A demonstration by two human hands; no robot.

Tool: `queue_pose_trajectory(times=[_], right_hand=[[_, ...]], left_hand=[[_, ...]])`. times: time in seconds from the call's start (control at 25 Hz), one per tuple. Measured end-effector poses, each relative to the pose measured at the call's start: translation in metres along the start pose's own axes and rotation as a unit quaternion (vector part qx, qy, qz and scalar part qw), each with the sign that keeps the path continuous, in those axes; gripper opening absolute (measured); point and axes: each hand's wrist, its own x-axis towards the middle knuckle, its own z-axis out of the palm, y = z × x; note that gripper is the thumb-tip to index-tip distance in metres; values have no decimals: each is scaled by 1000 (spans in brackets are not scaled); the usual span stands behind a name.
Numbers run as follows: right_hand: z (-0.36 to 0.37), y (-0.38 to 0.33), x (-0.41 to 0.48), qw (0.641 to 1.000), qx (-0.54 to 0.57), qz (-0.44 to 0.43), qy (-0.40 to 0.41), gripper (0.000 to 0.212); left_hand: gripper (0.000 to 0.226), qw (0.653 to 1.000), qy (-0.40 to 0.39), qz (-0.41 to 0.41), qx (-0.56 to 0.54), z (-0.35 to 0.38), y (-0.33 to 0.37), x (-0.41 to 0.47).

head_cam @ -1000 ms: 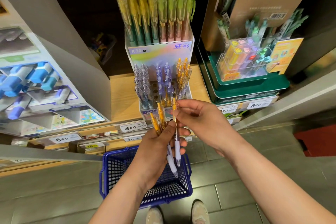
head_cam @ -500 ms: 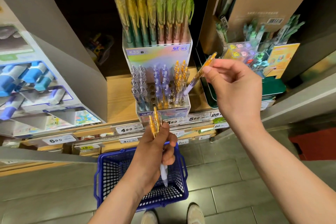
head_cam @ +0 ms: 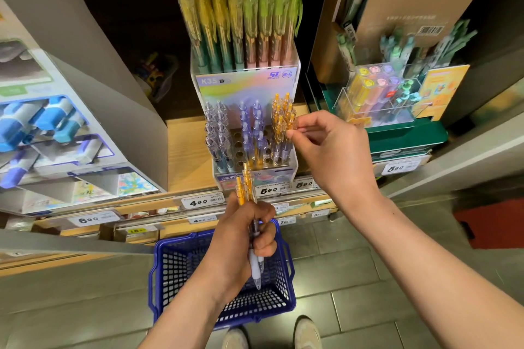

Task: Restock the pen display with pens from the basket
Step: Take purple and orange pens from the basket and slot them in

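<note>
A clear pen display (head_cam: 293, 167) stands on the wooden shelf, holding rows of clear, purple and orange pens with several empty holes in the middle. My right hand (head_cam: 331, 150) pinches the top of an orange pen (head_cam: 290, 125) standing in the right-hand row of the display. My left hand (head_cam: 243, 238) grips two orange pens (head_cam: 245, 184) upright below the display, their white tips pointing down. The blue plastic basket (head_cam: 175, 269) sits on the floor under my left hand; its inside is partly hidden by my arm.
A taller rack of yellow and green pens (head_cam: 241, 20) rises behind the display. A grey display of blue items (head_cam: 51, 127) stands at left, a green stand with markers (head_cam: 397, 110) at right. Price tags (head_cam: 201, 201) line the shelf edge. My shoes (head_cam: 306, 331) stand on grey tiles.
My right hand carried one orange pen from my left hand up to the display and has lowered it into the orange row. My left hand now holds two pens.
</note>
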Motion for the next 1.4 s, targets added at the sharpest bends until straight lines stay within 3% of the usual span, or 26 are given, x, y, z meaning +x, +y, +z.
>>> queue_pose_trajectory(times=[0.32, 0.44, 0.52, 0.64, 0.72, 0.88, 1.04, 1.2, 1.4], right_hand=[[1, 0, -5, 997, -42, 57, -34, 16], [-7, -4, -23, 994, -30, 95, -41, 11], [-11, -10, -38, 985, 34, 138, -102, 12], [-12, -17, -48, 934, 101, 216, -264, 16], [-13, -18, -47, 914, 146, 243, -290, 12], [-15, -21, -46, 902, 241, 259, -250, 6], [-25, -21, -31, 937, 252, 214, -111, 6], [-35, -23, -12, 976, 185, 106, 38, 14], [-16, -17, -13, 995, 79, 41, 45, 18]], left_hand=[[11, 992, 11, 50, 113, 9, -7, -2], [19, 991, -15, 54, 125, 7, -9, -3], [26, 987, -36, 60, 148, 5, -10, -3], [28, 980, -57, 65, 177, 5, -11, -1], [34, 978, -55, 65, 190, 6, -12, -1], [45, 968, -43, 78, 236, 6, -11, 0], [36, 985, -39, 11, 170, 5, -10, -1], [42, 990, -21, -41, 137, 3, -10, -3], [20, 996, -5, -73, 41, 2, -5, -2]])
